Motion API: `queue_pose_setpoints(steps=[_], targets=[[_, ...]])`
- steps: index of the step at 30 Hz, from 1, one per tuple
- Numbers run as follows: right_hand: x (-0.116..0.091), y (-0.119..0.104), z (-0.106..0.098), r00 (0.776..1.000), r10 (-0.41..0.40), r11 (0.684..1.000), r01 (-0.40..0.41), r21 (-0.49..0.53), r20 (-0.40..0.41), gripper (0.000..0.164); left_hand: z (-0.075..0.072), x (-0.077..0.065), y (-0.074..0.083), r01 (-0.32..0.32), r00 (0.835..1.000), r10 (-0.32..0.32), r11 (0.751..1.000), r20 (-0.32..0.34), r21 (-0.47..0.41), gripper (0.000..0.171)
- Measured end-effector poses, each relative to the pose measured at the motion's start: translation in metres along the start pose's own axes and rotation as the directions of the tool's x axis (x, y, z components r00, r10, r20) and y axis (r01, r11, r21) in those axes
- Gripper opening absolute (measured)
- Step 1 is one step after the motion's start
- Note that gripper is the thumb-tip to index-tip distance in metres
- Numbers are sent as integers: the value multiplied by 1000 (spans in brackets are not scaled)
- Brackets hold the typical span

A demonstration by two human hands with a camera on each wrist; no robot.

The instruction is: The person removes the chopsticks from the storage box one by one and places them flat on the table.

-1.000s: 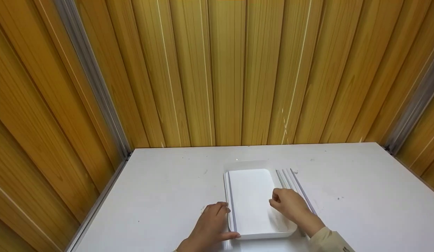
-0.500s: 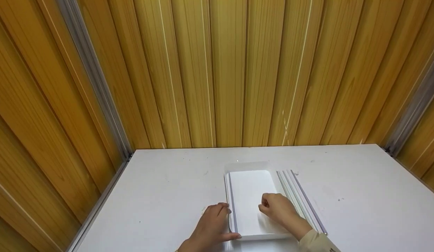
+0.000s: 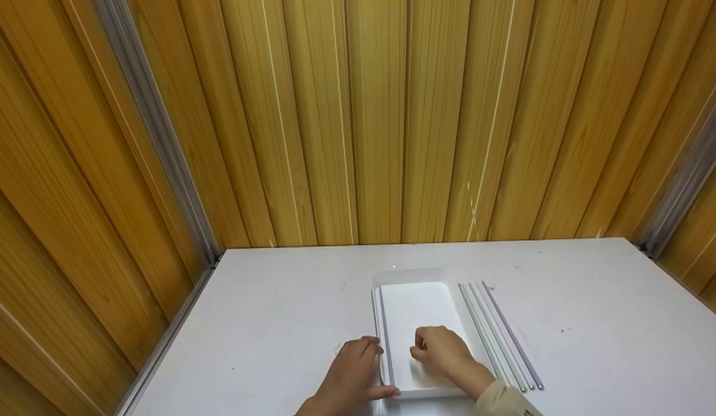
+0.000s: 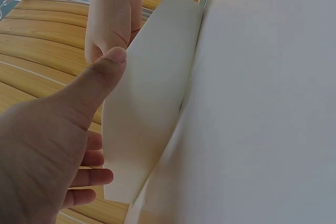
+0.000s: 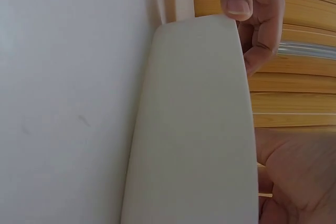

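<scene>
A white rectangular box (image 3: 430, 394) with low walls lies on the white table. Inside, along its left wall, lies a lavender chopstick (image 3: 386, 329) beside a paler one. My left hand (image 3: 352, 372) grips the box's near left corner, thumb (image 4: 115, 56) on the front wall and fingers along the left side. My right hand (image 3: 447, 352) is over the box's near half, its fingers curled with thumb and forefinger close together. In the right wrist view the front wall (image 5: 194, 124) hides much of those fingers, and I cannot tell whether they hold anything.
Several pastel chopsticks (image 3: 499, 341) with metal ends lie side by side on the table, just right of the box. Small dark specks (image 3: 566, 330) dot the table farther right. A wood-pattern wall (image 3: 381, 121) rises behind the table's far edge.
My right hand has moved left and slightly nearer, from the box's right wall to over its floor, uncovering the chopsticks on the right. My left hand and the box stay put.
</scene>
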State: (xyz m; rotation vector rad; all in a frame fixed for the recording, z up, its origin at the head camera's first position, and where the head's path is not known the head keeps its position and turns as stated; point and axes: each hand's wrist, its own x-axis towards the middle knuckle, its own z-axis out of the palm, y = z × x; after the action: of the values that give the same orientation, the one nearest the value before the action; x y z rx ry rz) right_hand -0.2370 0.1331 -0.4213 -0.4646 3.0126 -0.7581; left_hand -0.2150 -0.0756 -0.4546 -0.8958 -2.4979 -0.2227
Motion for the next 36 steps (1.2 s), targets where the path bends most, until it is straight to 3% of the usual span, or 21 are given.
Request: queue_pose_setpoints(steps=[8,20,30,36], targets=[[3,-11,13,1000,-25,1000,25,-6,16,13,-3,0,0,-11,1000,11,1000,17,3,68],[6,-26,29,999,-37,999,38,-30,32,18,5,-3,-4,-66,991,61,997,-118,-40,63],[9,-32,35,1000,-11,997,14,-82,27,22,7,-4,-4,-74,991,64,994,-117,-83,62],[12,-33,40,1000,1,993,1,-114,18,24,8,-4,-5,-97,984,84,992,-155,-82,61]])
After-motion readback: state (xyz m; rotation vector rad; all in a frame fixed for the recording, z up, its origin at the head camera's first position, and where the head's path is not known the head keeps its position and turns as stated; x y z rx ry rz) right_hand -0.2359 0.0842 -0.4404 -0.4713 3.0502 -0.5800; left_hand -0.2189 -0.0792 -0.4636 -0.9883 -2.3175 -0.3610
